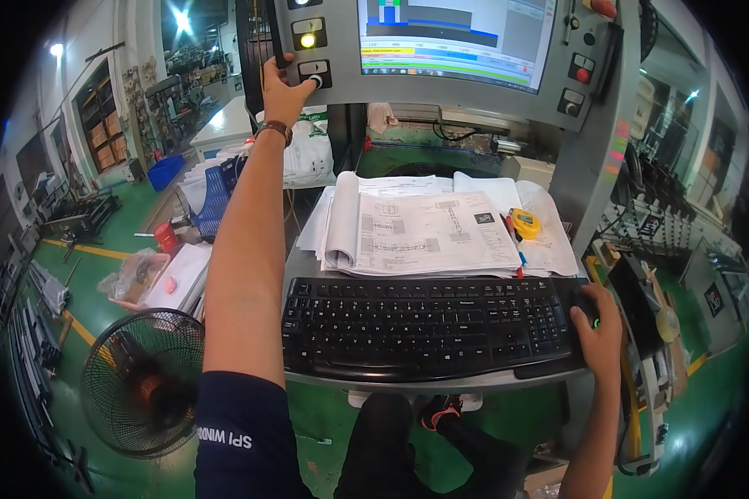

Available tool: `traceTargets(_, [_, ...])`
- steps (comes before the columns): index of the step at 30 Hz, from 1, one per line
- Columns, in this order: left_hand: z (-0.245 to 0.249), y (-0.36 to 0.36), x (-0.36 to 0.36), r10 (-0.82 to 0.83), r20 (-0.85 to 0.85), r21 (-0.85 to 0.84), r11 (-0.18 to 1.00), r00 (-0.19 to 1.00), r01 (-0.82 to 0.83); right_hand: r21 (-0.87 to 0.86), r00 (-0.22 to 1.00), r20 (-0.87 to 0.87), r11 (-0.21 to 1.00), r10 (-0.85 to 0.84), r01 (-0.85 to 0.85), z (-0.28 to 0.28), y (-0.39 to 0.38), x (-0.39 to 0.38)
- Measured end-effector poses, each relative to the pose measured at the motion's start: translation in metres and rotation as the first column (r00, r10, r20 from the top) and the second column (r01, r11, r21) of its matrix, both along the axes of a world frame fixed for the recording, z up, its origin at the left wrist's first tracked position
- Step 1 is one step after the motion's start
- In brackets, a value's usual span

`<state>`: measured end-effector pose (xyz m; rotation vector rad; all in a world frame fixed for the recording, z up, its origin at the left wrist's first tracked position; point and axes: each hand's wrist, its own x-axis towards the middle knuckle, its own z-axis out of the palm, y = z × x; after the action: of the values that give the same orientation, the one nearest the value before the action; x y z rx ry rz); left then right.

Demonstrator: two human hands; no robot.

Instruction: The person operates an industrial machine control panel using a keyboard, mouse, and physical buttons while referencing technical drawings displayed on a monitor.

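Observation:
My left hand (285,96) is raised to the left side of the grey control panel (341,91). Its thumb rests on a round knob (317,81), and the fingers lie at the panel's left edge, apart from the thumb. Above that knob a yellow button (309,40) glows. On the right of the shelf, my right hand (599,324) is wrapped round a black mouse (587,306). A black keyboard (424,324) lies between my arms. Behind it are stacked drawings (433,233) with a curled left edge. The screen (453,41) shows a coloured diagram.
A yellow tape measure (525,223) and pens lie on the papers. At the lower left stands a black fan (146,382). A blue rack (216,200), a red cup (166,237) and a pink-edged bin (146,283) are left of my arm. Metal parts stand at the right.

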<state>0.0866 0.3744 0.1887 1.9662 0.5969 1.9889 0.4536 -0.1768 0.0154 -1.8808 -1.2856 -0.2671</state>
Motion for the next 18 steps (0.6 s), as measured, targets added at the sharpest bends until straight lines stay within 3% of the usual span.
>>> traceTargets(18, [-0.0020, 0.0022, 0.0014, 0.002, 0.047, 0.012, 1.000, 0.999, -0.002, 0.005, 1.000, -0.012, 1.000, -0.004, 0.004, 0.0013, -0.0009, -0.0010])
